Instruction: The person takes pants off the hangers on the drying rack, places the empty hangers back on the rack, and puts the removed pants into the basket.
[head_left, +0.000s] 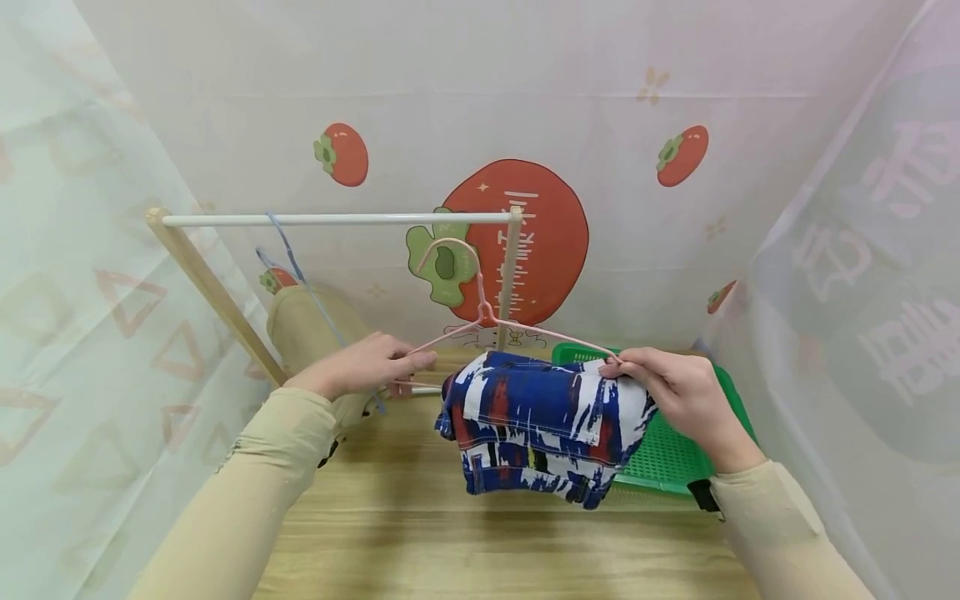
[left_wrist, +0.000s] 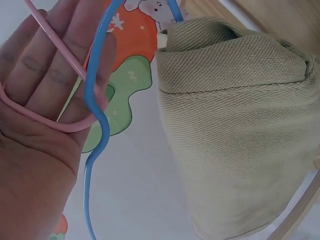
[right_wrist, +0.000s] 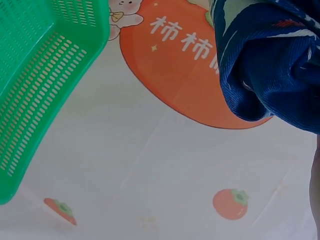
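Note:
Blue, white and red patterned pants [head_left: 525, 417] hang folded over the lower bar of a pink hanger [head_left: 482, 293]. My left hand [head_left: 367, 365] is at the hanger's left end; in the left wrist view its fingers [left_wrist: 59, 75] are extended, with the pink wire lying across them and the palm. At the other end, my right hand [head_left: 684, 398] pinches the hanger's corner beside the cloth. In the right wrist view the pants [right_wrist: 270, 65] show at upper right, while the hand is mostly out of frame. The hanger's hook points up, near the rack's right post.
A white rail [head_left: 337, 220] on wooden posts stands at left. Khaki pants [head_left: 311, 321] hang from it on a blue hanger [head_left: 288, 246], close beside my left hand. Behind my right hand sits a green perforated basket [head_left: 660, 454] on the wooden tabletop [head_left: 420, 533]. Printed curtains surround the space.

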